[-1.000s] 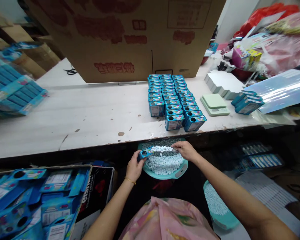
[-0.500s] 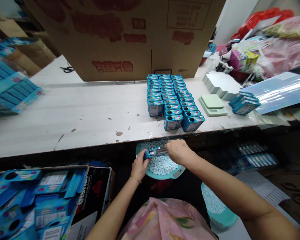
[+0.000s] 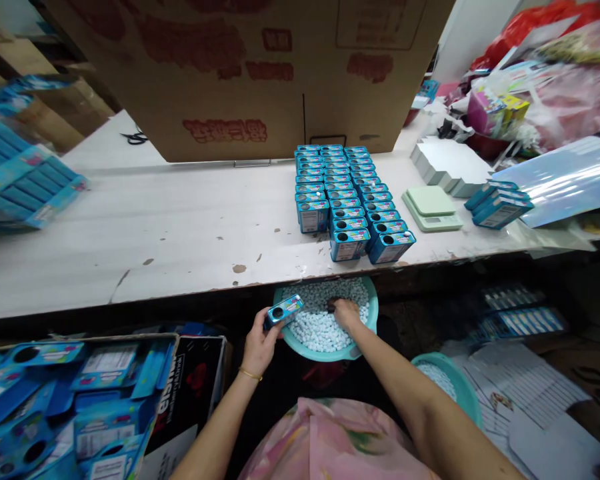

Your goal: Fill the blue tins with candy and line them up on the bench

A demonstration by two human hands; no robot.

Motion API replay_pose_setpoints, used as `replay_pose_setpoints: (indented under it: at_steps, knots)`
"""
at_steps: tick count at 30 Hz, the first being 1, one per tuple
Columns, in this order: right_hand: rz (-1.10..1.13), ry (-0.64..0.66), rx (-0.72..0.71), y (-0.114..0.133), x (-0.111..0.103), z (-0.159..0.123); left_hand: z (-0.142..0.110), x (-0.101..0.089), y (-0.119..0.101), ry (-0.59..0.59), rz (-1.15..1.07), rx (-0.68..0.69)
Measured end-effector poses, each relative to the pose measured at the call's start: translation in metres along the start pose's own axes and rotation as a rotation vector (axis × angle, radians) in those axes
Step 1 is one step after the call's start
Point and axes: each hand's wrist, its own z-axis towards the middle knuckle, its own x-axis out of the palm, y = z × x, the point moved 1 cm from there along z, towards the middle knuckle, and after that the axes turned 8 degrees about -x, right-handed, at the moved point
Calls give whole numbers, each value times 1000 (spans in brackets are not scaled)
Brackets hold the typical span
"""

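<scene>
My left hand [image 3: 258, 344] grips a small blue box [image 3: 283, 311] with a round hole in its top, held over the left rim of a teal basin [image 3: 368, 325] full of small pale-blue candies [image 3: 316, 328]. My right hand [image 3: 347, 313] reaches down into the candies with its fingers curled; something dark shows at its fingertips, too small to name. On the white table [image 3: 180, 233] above stand rows of the same blue boxes [image 3: 344, 197], packed close together.
A big cardboard carton [image 3: 250, 73] stands at the table's back. A green scale [image 3: 431, 209], white cartons and loose blue boxes [image 3: 499, 205] lie to the right. A carton of flat blue boxes [image 3: 75, 407] sits low left. A second teal basin [image 3: 453, 380] is low right.
The heap of candies on the box is gone. My right hand left the box and dropped into the basin. My left hand moved the closed box slightly left.
</scene>
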Motion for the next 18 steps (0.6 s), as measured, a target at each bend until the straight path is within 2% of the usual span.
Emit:
replay_pose_setpoints:
  at_steps: [3, 7, 11, 13, 16, 18]
  knots:
    - [84, -26, -19, -7, 3, 3, 0, -5, 1, -13, -31, -38]
    - [215, -68, -60, -25, -12, -6, 0, -6, 0, -28, -47, -31]
    - [411, -172, -156, -29, -42, -23, 0, -2, -2, -40, -8, 14]
    - [429, -186, -207, -25, -62, -32, 0, 1, -3, -51, 50, 43]
    - [355, -158, -251, -11, -92, -44, -1, 10, -6, -76, 175, 110]
    - [225, -123, -275, 4, -109, -51, -2, 16, -9, -80, 247, 154]
